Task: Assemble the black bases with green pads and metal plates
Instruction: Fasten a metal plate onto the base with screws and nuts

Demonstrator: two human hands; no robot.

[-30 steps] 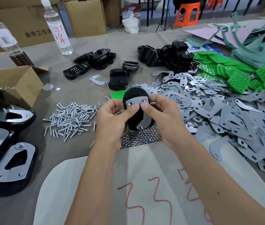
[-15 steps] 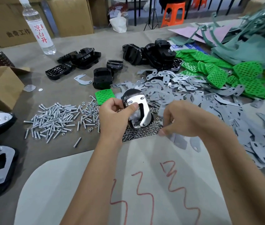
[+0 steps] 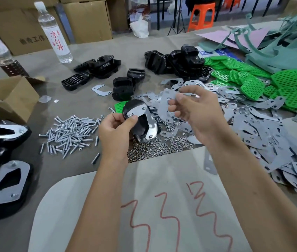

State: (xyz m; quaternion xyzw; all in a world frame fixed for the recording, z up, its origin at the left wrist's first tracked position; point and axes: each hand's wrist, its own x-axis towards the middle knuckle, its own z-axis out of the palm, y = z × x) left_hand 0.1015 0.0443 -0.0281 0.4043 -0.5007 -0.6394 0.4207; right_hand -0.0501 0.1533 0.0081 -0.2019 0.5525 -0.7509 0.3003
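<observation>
The rigid black base (image 3: 140, 122) is clamped in the left hand (image 3: 115, 132), a thin, stiff — likely sharp-edged — metal plate (image 3: 165, 106) pinched by its rim in the right hand (image 3: 196, 113).

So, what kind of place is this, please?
Probably a small workshop for hand assembly. The table holds bulk piles of loose metal plates, screws and green pads, with cardboard boxes stacked behind.
</observation>
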